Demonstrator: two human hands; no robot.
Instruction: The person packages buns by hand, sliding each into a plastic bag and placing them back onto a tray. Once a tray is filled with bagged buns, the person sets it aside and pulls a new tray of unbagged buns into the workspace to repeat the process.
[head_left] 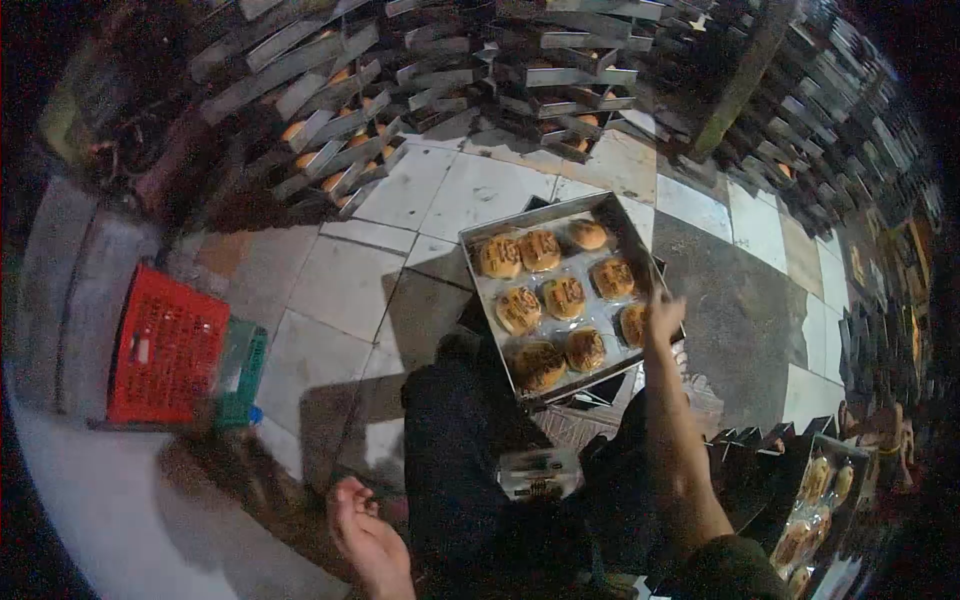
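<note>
A square metal tray point(487, 318) in front of me holds several round browned buns point(563, 297), seemingly in clear wrappers with dark print. At the tray's right rim is my right hand point(664, 318), next to a bun; motion smears its fingers, so their grip cannot be made out. My left hand point(368, 535) is low on the left, away from the tray, palm up with fingers loosely bent and apart, nothing in it. Between my legs lies a clear plastic packet point(540, 475) with dark print.
A red crate point(168, 345) and a green crate point(240, 375) stand on the left. Stacked metal trays point(580, 75), some holding buns, line the back and right. Another tray of buns point(818, 520) sits at lower right. White and dark tiles point(345, 275) cover the floor.
</note>
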